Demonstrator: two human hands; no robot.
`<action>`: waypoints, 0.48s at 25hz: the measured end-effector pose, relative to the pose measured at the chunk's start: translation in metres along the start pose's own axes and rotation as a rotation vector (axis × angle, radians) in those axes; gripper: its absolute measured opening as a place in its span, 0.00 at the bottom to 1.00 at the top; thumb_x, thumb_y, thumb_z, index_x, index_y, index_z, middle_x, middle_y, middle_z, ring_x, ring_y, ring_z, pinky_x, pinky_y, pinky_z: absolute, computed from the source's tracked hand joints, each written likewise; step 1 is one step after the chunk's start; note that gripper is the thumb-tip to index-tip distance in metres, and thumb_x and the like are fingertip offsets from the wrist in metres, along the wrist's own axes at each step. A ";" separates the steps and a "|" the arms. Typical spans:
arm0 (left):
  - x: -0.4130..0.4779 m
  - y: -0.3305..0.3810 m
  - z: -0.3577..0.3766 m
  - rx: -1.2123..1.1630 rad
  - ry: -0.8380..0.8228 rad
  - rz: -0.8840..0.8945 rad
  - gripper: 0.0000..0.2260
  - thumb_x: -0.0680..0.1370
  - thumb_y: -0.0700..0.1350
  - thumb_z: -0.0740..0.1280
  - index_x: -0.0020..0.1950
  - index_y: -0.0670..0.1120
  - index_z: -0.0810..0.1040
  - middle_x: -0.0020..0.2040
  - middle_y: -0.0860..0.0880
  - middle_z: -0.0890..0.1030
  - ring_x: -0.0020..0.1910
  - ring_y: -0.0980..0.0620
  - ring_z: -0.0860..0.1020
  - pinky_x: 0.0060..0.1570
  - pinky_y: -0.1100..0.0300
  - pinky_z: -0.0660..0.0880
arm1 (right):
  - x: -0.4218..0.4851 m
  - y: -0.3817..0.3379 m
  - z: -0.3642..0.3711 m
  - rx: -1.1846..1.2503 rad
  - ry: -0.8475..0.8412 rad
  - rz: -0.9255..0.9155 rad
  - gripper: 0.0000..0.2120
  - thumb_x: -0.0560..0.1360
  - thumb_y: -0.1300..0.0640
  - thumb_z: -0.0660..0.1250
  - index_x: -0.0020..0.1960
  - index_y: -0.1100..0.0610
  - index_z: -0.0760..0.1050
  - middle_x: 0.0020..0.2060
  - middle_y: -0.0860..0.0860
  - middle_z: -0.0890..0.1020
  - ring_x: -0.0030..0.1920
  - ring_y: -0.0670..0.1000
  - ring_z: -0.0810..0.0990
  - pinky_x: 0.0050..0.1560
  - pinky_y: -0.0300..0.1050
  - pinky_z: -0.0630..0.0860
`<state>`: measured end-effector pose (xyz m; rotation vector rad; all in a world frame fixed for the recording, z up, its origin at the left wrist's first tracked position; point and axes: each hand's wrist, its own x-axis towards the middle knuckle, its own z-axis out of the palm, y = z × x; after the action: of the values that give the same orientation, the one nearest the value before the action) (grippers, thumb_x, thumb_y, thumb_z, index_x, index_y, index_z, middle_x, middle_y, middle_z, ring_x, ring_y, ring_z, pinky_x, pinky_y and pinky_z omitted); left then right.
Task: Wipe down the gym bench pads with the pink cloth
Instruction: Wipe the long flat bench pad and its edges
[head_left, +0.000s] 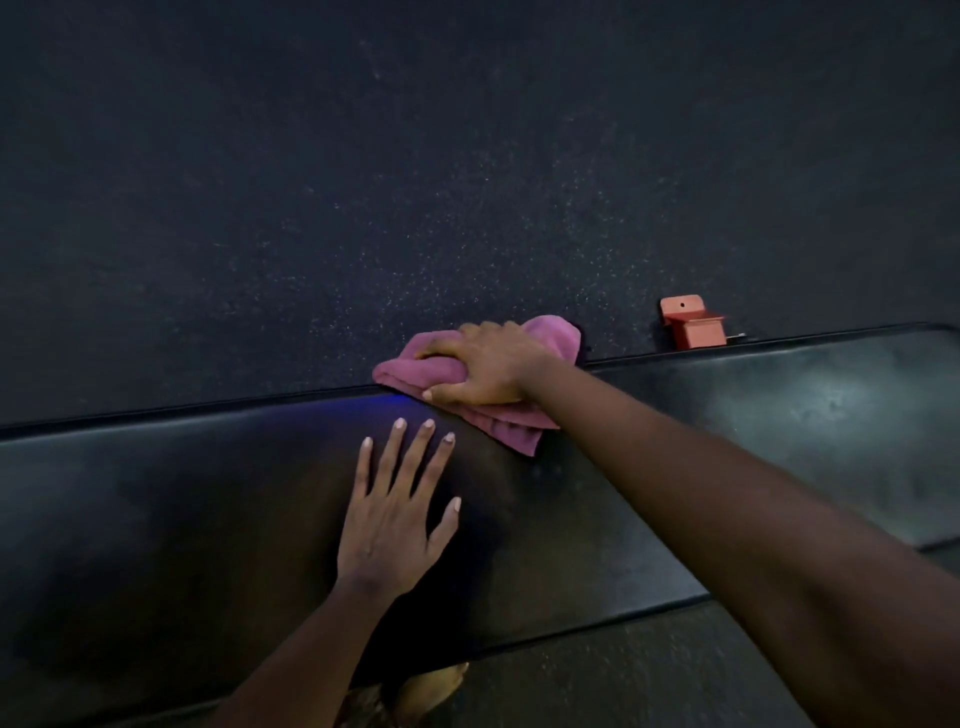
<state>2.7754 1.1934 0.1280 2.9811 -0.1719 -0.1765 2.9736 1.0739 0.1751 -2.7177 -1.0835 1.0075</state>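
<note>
Pink cloth (498, 415) is being pressed at the bench pad's (208, 519) twelve-o'clock edge, bunched under the right hand's (488, 364) closed fingers (441, 392); being soft and limp, it is likely best gripped mid-bundle. Left hand (395, 525) is being rested flat, fingers spread, holding nothing.

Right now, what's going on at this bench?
A person is wiping a long black padded gym bench. The right hand presses a bunched pink cloth against the pad's far edge, near the gap between two pads. The left hand lies flat, fingers spread, on the near pad. A small red metal bracket sits behind.
</note>
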 end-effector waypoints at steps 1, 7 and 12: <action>-0.001 0.000 -0.001 -0.002 -0.007 -0.001 0.29 0.76 0.58 0.51 0.76 0.49 0.54 0.76 0.46 0.57 0.75 0.45 0.52 0.72 0.45 0.46 | 0.003 -0.003 0.002 0.001 -0.002 0.015 0.29 0.71 0.30 0.56 0.69 0.37 0.59 0.62 0.54 0.73 0.62 0.57 0.71 0.60 0.55 0.65; 0.001 0.004 -0.006 -0.008 -0.053 -0.035 0.28 0.76 0.57 0.51 0.75 0.50 0.55 0.75 0.46 0.59 0.76 0.46 0.50 0.72 0.45 0.46 | -0.012 0.003 0.012 -0.061 0.083 0.063 0.32 0.71 0.28 0.54 0.71 0.40 0.59 0.64 0.57 0.70 0.63 0.58 0.70 0.61 0.56 0.66; 0.016 0.040 -0.012 -0.056 -0.036 -0.147 0.25 0.77 0.55 0.51 0.73 0.49 0.59 0.74 0.45 0.63 0.74 0.45 0.53 0.72 0.45 0.45 | -0.029 0.036 0.013 -0.003 0.078 0.075 0.29 0.72 0.29 0.54 0.69 0.40 0.62 0.64 0.56 0.71 0.63 0.58 0.70 0.62 0.56 0.67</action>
<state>2.7884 1.1542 0.1446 2.9357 0.0476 -0.2483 2.9717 1.0261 0.1714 -2.7936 -0.9792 0.9004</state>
